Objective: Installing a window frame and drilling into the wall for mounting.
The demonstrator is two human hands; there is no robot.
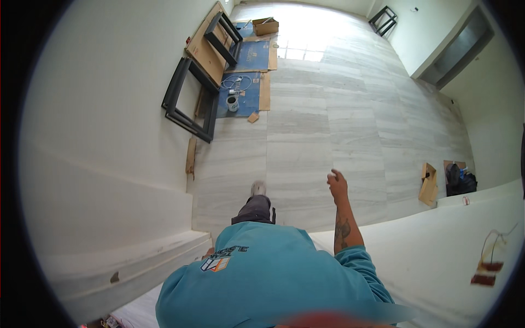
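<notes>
My right hand (338, 184) hangs over the tiled floor, out in front of my teal shirt. Its fingers are loosely bent with a gap between them, and I make out nothing held. Only a sliver of skin of my left hand (209, 253) shows past the left edge of the shirt; its fingers are hidden. One shoe (258, 188) is stepping forward on the floor, slightly blurred. Neither hand touches any of the things around.
Dark window frames (188, 123) lean by the left wall, near blue cardboard sheets (246, 98) bearing a can (232, 103) and white cable. An open carton (266, 26) sits farther off. At right lie a cardboard box (428, 186) and a black bag (460, 179); beyond is a doorway (456, 46).
</notes>
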